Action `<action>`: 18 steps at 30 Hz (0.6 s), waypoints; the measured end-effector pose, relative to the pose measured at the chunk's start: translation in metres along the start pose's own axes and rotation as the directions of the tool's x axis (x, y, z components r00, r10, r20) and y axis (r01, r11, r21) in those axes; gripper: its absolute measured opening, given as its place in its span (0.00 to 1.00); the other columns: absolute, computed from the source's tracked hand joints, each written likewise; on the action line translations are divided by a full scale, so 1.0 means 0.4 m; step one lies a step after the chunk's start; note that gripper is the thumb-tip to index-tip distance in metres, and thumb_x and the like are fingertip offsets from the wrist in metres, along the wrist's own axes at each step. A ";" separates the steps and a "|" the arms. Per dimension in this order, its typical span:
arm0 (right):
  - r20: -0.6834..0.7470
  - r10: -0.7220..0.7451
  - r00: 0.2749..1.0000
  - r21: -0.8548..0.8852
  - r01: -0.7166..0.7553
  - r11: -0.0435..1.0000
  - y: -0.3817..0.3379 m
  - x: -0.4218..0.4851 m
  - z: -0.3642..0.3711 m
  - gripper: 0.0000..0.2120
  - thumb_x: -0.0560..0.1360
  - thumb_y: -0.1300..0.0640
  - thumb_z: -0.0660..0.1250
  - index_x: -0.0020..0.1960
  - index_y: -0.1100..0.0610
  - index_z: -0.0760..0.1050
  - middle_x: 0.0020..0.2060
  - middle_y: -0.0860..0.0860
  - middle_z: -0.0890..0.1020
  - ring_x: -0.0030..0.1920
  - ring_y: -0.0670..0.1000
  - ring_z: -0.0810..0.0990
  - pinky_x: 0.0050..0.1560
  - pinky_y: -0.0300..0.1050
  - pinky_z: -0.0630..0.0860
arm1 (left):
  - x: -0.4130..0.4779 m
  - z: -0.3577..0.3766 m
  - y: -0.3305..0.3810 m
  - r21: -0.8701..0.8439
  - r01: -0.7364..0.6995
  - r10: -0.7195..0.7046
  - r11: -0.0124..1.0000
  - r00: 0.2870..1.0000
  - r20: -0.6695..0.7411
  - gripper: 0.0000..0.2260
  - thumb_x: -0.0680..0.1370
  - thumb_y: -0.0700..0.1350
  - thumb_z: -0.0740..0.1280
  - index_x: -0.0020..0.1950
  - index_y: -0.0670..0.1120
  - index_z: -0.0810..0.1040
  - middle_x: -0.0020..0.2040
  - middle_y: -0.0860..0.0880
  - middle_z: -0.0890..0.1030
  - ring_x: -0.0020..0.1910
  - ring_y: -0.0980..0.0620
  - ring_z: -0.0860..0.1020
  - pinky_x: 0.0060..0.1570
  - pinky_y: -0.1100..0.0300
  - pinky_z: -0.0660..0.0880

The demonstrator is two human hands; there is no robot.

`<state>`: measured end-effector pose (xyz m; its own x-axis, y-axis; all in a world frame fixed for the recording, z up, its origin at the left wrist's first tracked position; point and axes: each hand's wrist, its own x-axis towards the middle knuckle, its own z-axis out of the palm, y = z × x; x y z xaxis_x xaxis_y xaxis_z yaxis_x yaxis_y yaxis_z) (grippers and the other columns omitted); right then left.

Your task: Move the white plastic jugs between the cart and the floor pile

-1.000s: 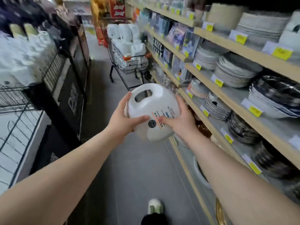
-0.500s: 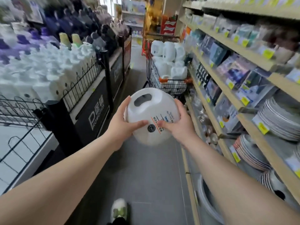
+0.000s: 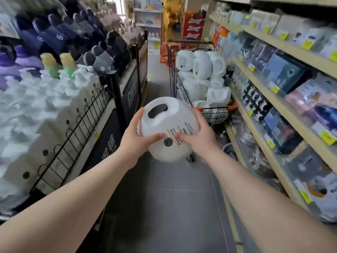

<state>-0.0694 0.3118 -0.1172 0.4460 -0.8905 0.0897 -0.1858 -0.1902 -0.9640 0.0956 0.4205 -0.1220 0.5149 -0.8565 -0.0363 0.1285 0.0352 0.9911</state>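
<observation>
A white plastic jug (image 3: 165, 125) with a moulded handle slot and a printed label is held in front of me over the aisle floor, tilted with its handle away from me. My left hand (image 3: 135, 137) grips its left side, thumb across the near face. My right hand (image 3: 199, 136) grips its right side, thumb on the label. Straight ahead stands a wire shopping cart (image 3: 209, 114) piled with several more white jugs (image 3: 200, 68).
Wooden shelves (image 3: 269, 115) with boxed goods and yellow price tags run along the right. On the left, a black wire-fenced display (image 3: 69, 136) holds white packs and green bottles, with slippers behind. The grey tiled aisle (image 3: 175, 207) runs between them.
My view has swung left and up, off the plate shelves and down the aisle. The cart looks nearer. Both hands keep the same hold on the jug.
</observation>
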 end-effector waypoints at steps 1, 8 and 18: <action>0.003 0.001 1.000 -0.002 -0.001 1.000 0.003 0.039 0.003 0.46 0.62 0.61 0.81 0.74 0.46 0.63 0.53 0.39 0.76 0.48 0.32 0.74 0.47 0.30 0.74 | 0.037 0.000 0.002 0.004 -0.004 0.004 1.000 1.000 0.001 0.46 0.65 0.40 0.81 0.76 0.60 0.61 0.68 0.56 0.71 0.63 0.48 0.76 0.46 0.43 0.82; 0.040 -0.024 0.999 0.000 0.024 1.000 0.065 0.503 0.025 0.47 0.61 0.59 0.82 0.73 0.44 0.63 0.56 0.41 0.78 0.56 0.45 0.78 0.57 0.46 0.78 | 0.485 0.037 -0.012 -0.004 -0.020 0.020 1.000 1.000 -0.017 0.46 0.66 0.40 0.80 0.76 0.60 0.60 0.67 0.56 0.73 0.61 0.48 0.78 0.45 0.47 0.83; 0.035 -0.044 0.998 -0.015 0.045 0.999 0.058 1.114 0.027 0.47 0.63 0.58 0.81 0.75 0.46 0.61 0.58 0.39 0.75 0.59 0.45 0.75 0.59 0.43 0.75 | 1.111 0.076 0.043 0.051 -0.068 0.068 0.996 0.998 -0.001 0.51 0.57 0.53 0.83 0.74 0.64 0.61 0.67 0.59 0.73 0.63 0.48 0.77 0.52 0.45 0.80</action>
<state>0.1346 -0.0850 -0.1024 0.4845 -0.8661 0.1235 -0.1787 -0.2361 -0.9552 0.3008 0.0249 -0.1172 0.5230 -0.8518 0.0309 0.0502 0.0670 0.9965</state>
